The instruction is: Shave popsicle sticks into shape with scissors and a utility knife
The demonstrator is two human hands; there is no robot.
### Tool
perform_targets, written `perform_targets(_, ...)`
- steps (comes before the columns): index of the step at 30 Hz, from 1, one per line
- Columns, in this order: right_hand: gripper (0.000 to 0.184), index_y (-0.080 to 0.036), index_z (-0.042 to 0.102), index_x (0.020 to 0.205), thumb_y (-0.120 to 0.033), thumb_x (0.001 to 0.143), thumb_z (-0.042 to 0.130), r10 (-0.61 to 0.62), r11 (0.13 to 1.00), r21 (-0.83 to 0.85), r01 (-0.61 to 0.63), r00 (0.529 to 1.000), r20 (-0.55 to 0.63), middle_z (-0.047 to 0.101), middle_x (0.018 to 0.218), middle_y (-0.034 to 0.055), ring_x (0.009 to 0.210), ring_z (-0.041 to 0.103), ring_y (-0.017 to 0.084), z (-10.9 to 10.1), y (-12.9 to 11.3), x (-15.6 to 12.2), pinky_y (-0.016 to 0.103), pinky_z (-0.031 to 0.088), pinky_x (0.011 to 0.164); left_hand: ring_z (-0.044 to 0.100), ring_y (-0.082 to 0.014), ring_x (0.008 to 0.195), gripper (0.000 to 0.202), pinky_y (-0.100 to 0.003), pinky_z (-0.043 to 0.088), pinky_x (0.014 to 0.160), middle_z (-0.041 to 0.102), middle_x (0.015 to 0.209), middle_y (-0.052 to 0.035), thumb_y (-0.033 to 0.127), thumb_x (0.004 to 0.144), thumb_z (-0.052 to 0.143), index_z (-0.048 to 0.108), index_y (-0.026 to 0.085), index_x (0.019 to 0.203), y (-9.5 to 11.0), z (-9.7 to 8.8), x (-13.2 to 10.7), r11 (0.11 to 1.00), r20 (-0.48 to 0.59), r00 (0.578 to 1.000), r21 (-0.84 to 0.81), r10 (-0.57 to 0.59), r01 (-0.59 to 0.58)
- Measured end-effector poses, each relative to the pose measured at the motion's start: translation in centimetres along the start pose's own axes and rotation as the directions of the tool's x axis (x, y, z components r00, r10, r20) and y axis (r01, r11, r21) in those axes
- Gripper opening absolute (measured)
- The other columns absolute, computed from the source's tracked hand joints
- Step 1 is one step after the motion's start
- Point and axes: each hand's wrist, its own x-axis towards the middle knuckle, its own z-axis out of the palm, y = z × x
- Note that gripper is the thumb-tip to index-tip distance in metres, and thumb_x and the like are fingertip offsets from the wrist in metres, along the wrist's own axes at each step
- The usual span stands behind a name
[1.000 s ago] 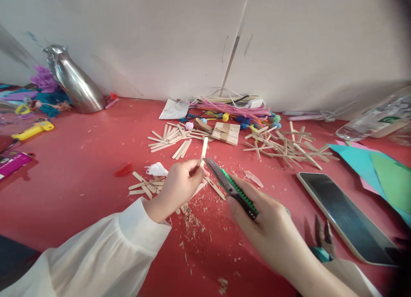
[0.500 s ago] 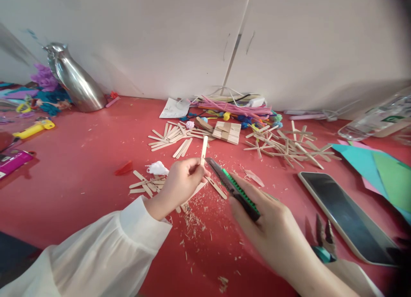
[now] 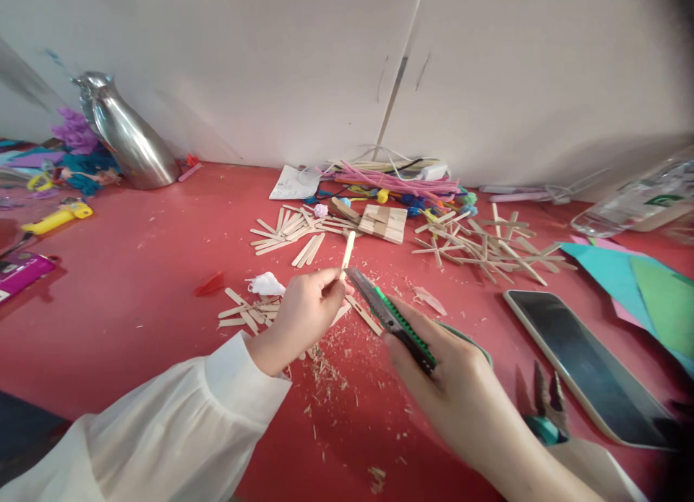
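My left hand (image 3: 311, 307) pinches a wooden craft stick (image 3: 348, 250), which points up and leans a little to the right. My right hand (image 3: 450, 372) is wrapped round a green and black utility knife (image 3: 398, 325). The knife's blade tip touches or nearly touches the stick just above my left fingers. Below the blade, a slotted craft stick (image 3: 364, 316) lies on the red table (image 3: 178, 285). Wood shavings (image 3: 328, 379) are scattered under my hands. Part of the held stick is hidden by my left fingers.
Loose craft sticks (image 3: 482, 241) lie in piles behind and left of my hands. A phone (image 3: 585, 364) and pliers (image 3: 547, 408) are at the right, near coloured paper (image 3: 634, 278). A metal jug (image 3: 127, 133) stands at the back left. Pink pipe cleaners (image 3: 395, 180) lie against the wall.
The craft stick in my left hand has tilted slightly further right. The knife has shifted a little left, its blade tip now against or very near the stick.
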Motion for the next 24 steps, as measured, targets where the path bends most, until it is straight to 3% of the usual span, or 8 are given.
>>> perform_targets(6,0.037,-0.016,0.056,0.117,-0.023,0.084,0.042,-0.039,0.994,-0.102,0.036,0.999,-0.023,0.06,0.056,-0.0018,0.039,0.048,0.01,0.5,0.9,-0.3,0.02,0.039,0.035,0.053,-0.0115,0.051,0.028,-0.023,0.037,0.05,0.058,0.056,-0.0013,0.025,0.087,0.041,0.055,0.016,0.065,0.2,-0.2,-0.1,0.983,-0.016,0.997,0.171,0.072,-0.069)
perform_targets(13,0.035,-0.006,0.059,0.11,-0.015,0.083,0.038,-0.294,0.892,-0.389,0.229,0.949,-0.116,0.067,0.069,0.0061,0.05,0.062,0.014,0.8,0.8,-0.3,0.022,0.044,0.038,0.053,-0.0115,0.05,0.03,-0.023,0.039,0.051,0.057,0.055,-0.0016,0.025,0.088,0.04,0.052,0.017,0.061,0.1,-0.1,0.0,0.987,-0.004,0.998,0.151,0.061,-0.059)
perform_targets(17,0.035,-0.005,0.06,0.11,-0.015,0.084,0.039,-0.328,0.851,-0.464,0.245,0.938,-0.108,0.067,0.069,0.0057,0.047,0.061,0.014,0.8,0.8,-0.4,0.023,0.04,0.032,0.052,-0.0112,0.049,0.03,-0.024,0.04,0.052,0.056,0.053,-0.001,0.025,0.087,0.041,0.05,0.017,0.059,0.1,-0.1,0.1,0.986,0.005,0.999,0.156,0.052,-0.052)
perform_targets(19,0.036,-0.007,0.059,0.113,-0.018,0.084,0.04,-0.274,0.888,-0.412,0.206,0.955,-0.112,0.067,0.072,0.0056,0.047,0.06,0.014,0.6,0.9,-0.4,0.023,0.04,0.033,0.052,-0.0111,0.049,0.03,-0.024,0.04,0.053,0.056,0.053,-0.001,0.024,0.087,0.041,0.05,0.017,0.059,0.1,-0.1,0.1,0.986,0.008,0.999,0.158,0.049,-0.05)
perform_targets(21,0.037,-0.012,0.058,0.117,-0.021,0.084,0.042,-0.132,0.966,-0.236,0.11,0.988,-0.078,0.068,0.076,0.0043,0.049,0.059,0.012,0.3,1.0,-0.3,0.021,0.042,0.038,0.052,-0.0111,0.049,0.03,-0.024,0.04,0.053,0.056,0.053,-0.0009,0.024,0.087,0.041,0.05,0.017,0.06,0.0,-0.2,0.1,0.987,0.013,0.999,0.155,0.047,-0.049)
perform_targets(23,0.037,-0.017,0.057,0.118,-0.027,0.084,0.044,0.085,0.995,0.037,-0.088,0.995,0.06,0.065,0.072,0.001,0.047,0.055,0.009,-0.3,0.7,0.0,0.02,0.043,0.041,0.052,-0.011,0.05,0.03,-0.024,0.04,0.053,0.057,0.054,-0.001,0.023,0.087,0.04,0.051,0.017,0.06,-0.1,-0.2,0.2,0.987,0.017,0.998,0.152,0.059,-0.061)
perform_targets(24,0.038,-0.017,0.056,0.117,-0.031,0.084,0.045,0.195,0.962,0.159,-0.22,0.968,0.159,0.062,0.064,-0.0016,0.043,0.051,0.009,-0.6,0.5,0.1,0.019,0.042,0.039,0.052,-0.011,0.05,0.03,-0.024,0.04,0.054,0.057,0.054,-0.0011,0.023,0.087,0.039,0.052,0.017,0.061,-0.1,-0.2,0.2,0.986,0.017,0.997,0.153,0.07,-0.071)
